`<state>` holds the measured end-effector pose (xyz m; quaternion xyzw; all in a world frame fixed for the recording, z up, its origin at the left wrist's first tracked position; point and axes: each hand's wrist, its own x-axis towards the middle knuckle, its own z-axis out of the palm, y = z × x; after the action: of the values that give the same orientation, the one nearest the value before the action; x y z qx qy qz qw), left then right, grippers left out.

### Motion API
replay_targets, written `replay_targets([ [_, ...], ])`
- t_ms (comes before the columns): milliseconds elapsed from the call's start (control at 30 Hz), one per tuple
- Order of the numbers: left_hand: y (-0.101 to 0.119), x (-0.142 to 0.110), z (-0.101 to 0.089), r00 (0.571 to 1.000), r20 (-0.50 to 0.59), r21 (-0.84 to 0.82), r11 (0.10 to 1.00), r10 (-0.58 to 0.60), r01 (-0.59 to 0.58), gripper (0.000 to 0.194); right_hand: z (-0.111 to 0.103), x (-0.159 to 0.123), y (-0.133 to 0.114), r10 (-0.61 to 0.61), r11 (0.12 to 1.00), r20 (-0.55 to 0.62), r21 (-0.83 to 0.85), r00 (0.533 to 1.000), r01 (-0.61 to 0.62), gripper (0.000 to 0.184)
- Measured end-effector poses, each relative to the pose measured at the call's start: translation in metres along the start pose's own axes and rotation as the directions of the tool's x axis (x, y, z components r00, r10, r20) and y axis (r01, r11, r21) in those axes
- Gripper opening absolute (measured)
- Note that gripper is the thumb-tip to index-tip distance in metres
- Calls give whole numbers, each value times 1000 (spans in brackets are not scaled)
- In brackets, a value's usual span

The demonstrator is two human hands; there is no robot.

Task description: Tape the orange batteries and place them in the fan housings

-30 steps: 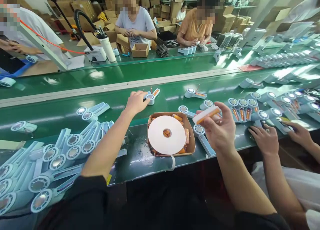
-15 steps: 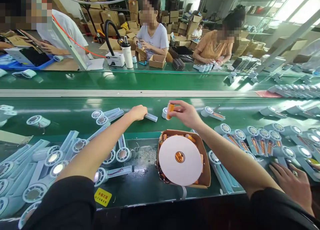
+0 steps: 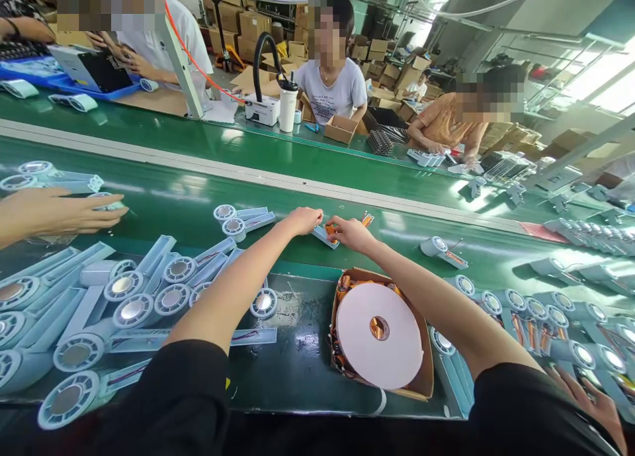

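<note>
My left hand [image 3: 306, 221] is closed around a light-blue handheld fan housing, its round end hidden by the fingers. The housing's open, trough-like handle [image 3: 329, 241] points toward my right hand [image 3: 351, 234]. Pinched in that hand's fingers, an orange cylindrical battery [image 3: 331, 229] is at the open handle; how deep it sits is unclear. Just behind my right hand lies another orange part with wires [image 3: 367, 219], partly covered. Below my hands stands a cardboard box [image 3: 427, 376] of orange batteries, a large white tape roll [image 3: 357, 337] resting on top.
Fan housings [image 3: 133, 310] crowd the left side, and several with batteries [image 3: 516, 320] lie at right. Another person's hand [image 3: 74, 211] reaches in from the left; one more hand [image 3: 590, 393] is at lower right. People sit across the green belt [image 3: 198, 188].
My right hand has brought the battery down to the fan housing's handle beside my left hand. The view has tilted, and another person's hand has appeared at left.
</note>
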<state>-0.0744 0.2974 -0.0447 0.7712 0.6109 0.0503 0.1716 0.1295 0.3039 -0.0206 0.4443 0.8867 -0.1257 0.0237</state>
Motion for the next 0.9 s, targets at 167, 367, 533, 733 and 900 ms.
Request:
replay_targets([
  [167,6,7,6,999,4,-49,998,-37,37,39,4,-2,2,-13,996,93,-88,996,22,44],
  [367,16,9,8,997,6,-46,996,-77,78,37,2,9,-12,-53,991,190,-112,980,76,42],
  [533,39,-3,-17,996,-69,16,998,-63,64,25,-33,-5,-17,-79,997,129,0,988,79,33],
  [733,109,-108,0,922,-171,19,936,349,-351,54,-26,-173,25,323,618,-359,781,876,92,53],
  [900,138,-190,37,769,84,57,767,634,-639,82,24,-304,33,560,349,-355,921,749,175,64],
])
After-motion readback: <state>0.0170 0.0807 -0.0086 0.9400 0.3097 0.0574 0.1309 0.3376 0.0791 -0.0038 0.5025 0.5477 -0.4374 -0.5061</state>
